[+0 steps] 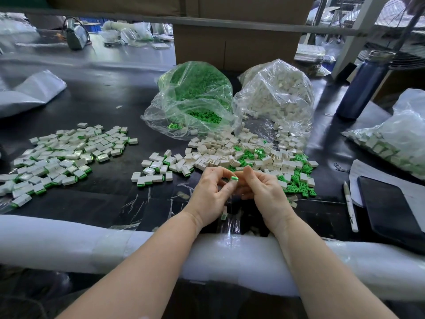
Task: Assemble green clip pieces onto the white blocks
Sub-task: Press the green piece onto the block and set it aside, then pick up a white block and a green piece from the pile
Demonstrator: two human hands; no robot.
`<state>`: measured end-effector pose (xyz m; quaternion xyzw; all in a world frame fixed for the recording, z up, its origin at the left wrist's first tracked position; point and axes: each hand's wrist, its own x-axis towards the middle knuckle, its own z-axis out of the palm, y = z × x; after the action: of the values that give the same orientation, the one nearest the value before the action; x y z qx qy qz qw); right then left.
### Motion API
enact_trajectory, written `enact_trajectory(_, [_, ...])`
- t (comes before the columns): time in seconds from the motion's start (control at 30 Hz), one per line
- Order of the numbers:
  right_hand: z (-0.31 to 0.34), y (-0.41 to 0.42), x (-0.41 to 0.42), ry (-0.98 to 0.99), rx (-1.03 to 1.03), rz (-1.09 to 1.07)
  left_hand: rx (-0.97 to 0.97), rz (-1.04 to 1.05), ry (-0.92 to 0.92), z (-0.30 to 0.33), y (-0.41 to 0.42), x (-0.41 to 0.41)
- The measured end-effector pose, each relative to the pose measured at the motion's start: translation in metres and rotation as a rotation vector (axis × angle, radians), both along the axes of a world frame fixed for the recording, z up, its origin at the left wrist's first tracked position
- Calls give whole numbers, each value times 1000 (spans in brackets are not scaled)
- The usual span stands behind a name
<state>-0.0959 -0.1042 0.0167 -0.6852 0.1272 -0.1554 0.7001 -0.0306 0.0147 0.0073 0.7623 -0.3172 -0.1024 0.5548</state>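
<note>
Far left of worktop (110,93): grey bag (30,93) near the back-left, and in front of it a spread of done blocks (59,157), white w/ green edges. Smaller done group (158,171) sits mid-worktop. At the front edge, above the foam pad (69,240), both hands meet. Left hand (210,194) has fingers curled, pinching a block (233,179) w/ green clip showing at its top; right hand (264,189) also curled, fingertips touching the same piece. Behind hands: loose mix of white blocks (230,153) and green clips (299,180). Further back, clip bag (193,97), then block bag (276,93). Right side: bottle (365,86), pen (350,206), phone (391,203), another bag (395,139) at right edge.
</note>
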Motion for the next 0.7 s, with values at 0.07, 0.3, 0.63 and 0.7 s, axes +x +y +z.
enact_trajectory(0.07, [-1,-1,-1,-8,-18,-45,-15,23,35,0,-1,1])
enact_trajectory(0.3, [-1,-2,-2,18,-312,-131,8,58,56,-1,0,2])
enact_trajectory(0.63, [-2,-1,-1,55,-530,-154,52,91,5,-2,0,0])
enact_trajectory(0.7, [-3,-1,0,71,-523,-137,53,109,-3,-1,1,0])
